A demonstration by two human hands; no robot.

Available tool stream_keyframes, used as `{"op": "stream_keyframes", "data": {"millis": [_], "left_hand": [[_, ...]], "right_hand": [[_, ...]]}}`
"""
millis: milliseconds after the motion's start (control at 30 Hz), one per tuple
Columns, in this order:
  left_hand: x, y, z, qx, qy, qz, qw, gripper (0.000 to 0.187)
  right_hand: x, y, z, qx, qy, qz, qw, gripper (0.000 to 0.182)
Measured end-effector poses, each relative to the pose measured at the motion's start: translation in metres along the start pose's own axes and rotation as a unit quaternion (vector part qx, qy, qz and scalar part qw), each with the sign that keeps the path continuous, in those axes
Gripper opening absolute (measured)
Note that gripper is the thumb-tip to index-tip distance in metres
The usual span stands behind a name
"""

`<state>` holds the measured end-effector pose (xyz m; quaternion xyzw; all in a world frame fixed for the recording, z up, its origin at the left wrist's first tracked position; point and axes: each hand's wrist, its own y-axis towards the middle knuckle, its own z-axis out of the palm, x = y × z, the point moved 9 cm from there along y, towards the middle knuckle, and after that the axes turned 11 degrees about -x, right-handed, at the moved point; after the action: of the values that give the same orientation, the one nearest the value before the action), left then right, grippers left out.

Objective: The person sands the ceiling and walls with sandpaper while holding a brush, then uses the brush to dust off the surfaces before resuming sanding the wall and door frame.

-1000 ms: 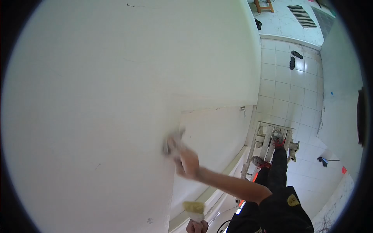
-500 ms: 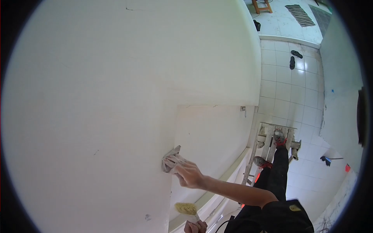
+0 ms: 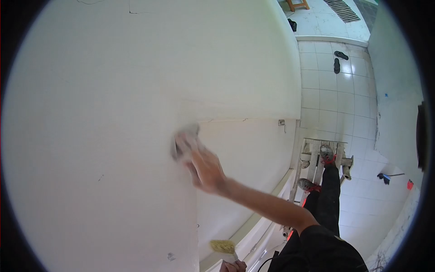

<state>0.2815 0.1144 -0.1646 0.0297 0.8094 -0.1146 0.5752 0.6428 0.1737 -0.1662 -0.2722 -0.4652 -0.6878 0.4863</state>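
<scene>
My right hand presses a folded greyish sheet, apparently sandpaper, flat against the white wall, close to the corner of a recessed panel. Motion blurs the fingers and the sheet. At the bottom edge, my left hand is closed round the handle of a brush with yellowish bristles. The bristles point away from the hand, and much of that hand is cut off by the frame.
My shoes stand on a narrow slatted platform above the tiled floor. A ledge runs along the recess. A small metal fitting sits on the wall. Black slippers and a striped mat lie farther off.
My right hand has slid the sheet up and slightly left in the view, along the wall to the recess corner. The left hand still holds the brush, now slightly lower in the view.
</scene>
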Motion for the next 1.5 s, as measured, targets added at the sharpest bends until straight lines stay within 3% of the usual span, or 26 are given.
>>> {"op": "stream_keyframes", "data": {"millis": [33, 100, 167, 267, 367, 400, 533, 667, 767, 800, 833, 900, 933, 1133, 1233, 1300, 1400, 1500], "left_hand": [[0.004, 0.000, -0.006, -0.038, 0.010, -0.014, 0.999, 0.022], [0.008, 0.000, -0.009, -0.027, 0.015, -0.001, 1.000, 0.021], [0.003, 0.000, -0.012, -0.017, 0.016, 0.010, 1.000, 0.021], [-0.007, 0.004, -0.013, -0.036, -0.002, 0.019, 0.999, 0.020], [-0.006, 0.010, -0.008, -0.019, -0.015, 0.009, 1.000, 0.021], [-0.003, 0.010, -0.007, -0.021, 0.006, 0.008, 1.000, 0.022], [-0.007, 0.010, -0.006, 0.005, 0.031, 0.032, 0.999, 0.028], [-0.007, 0.015, 0.000, 0.008, 0.051, 0.038, 0.998, 0.031], [0.001, 0.014, -0.004, -0.013, 0.054, 0.032, 0.998, 0.030], [-0.001, 0.013, -0.006, -0.009, 0.070, 0.039, 0.997, 0.029], [-0.006, 0.014, -0.009, -0.010, 0.070, 0.041, 0.997, 0.029], [-0.010, 0.013, 0.005, 0.069, 0.023, 0.040, 0.997, 0.027], [-0.002, 0.013, -0.004, 0.007, 0.021, 0.009, 1.000, 0.027], [-0.005, 0.012, 0.009, 0.065, 0.023, 0.050, 0.996, 0.030], [-0.006, 0.014, 0.007, 0.037, 0.055, 0.032, 0.997, 0.031], [0.003, 0.016, 0.011, 0.039, 0.037, 0.037, 0.998, 0.030], [0.005, 0.016, 0.001, 0.008, 0.024, 0.036, 0.999, 0.029], [0.003, 0.012, 0.010, 0.038, 0.044, 0.026, 0.998, 0.028]], "right_hand": [[-0.001, 0.028, 0.000, -0.032, 0.003, -0.017, 0.999, 0.036], [-0.010, 0.053, -0.002, -0.065, 0.008, -0.030, 0.997, 0.036], [-0.013, 0.054, -0.006, -0.052, -0.039, -0.074, 0.995, 0.034], [-0.062, 0.025, -0.022, -0.088, -0.112, -0.052, 0.989, 0.034], [-0.035, 0.043, -0.018, -0.095, -0.060, -0.031, 0.993, 0.033], [-0.008, 0.057, -0.013, -0.103, -0.056, -0.084, 0.990, 0.037], [-0.048, 0.043, -0.014, -0.100, -0.051, 0.034, 0.993, 0.016], [-0.046, 0.041, -0.034, -0.140, -0.101, -0.052, 0.984, 0.020], [-0.030, 0.063, -0.020, -0.136, -0.041, -0.073, 0.987, 0.019], [-0.058, 0.046, -0.007, -0.077, -0.060, -0.005, 0.995, 0.020], [-0.058, 0.038, -0.010, -0.077, -0.058, -0.005, 0.995, 0.020], [-0.047, 0.037, -0.027, -0.119, -0.065, -0.070, 0.988, 0.012], [-0.037, 0.049, -0.028, -0.118, -0.068, -0.071, 0.988, 0.012], [-0.038, 0.062, -0.018, -0.084, -0.036, -0.082, 0.992, 0.010], [-0.038, 0.061, -0.022, -0.059, -0.084, -0.120, 0.987, 0.021], [-0.036, 0.070, -0.015, -0.076, -0.025, -0.105, 0.991, 0.008], [-0.046, 0.057, -0.025, -0.062, -0.037, -0.111, 0.991, 0.006], [-0.041, 0.064, -0.030, -0.059, -0.055, -0.136, 0.987, 0.007]]}}
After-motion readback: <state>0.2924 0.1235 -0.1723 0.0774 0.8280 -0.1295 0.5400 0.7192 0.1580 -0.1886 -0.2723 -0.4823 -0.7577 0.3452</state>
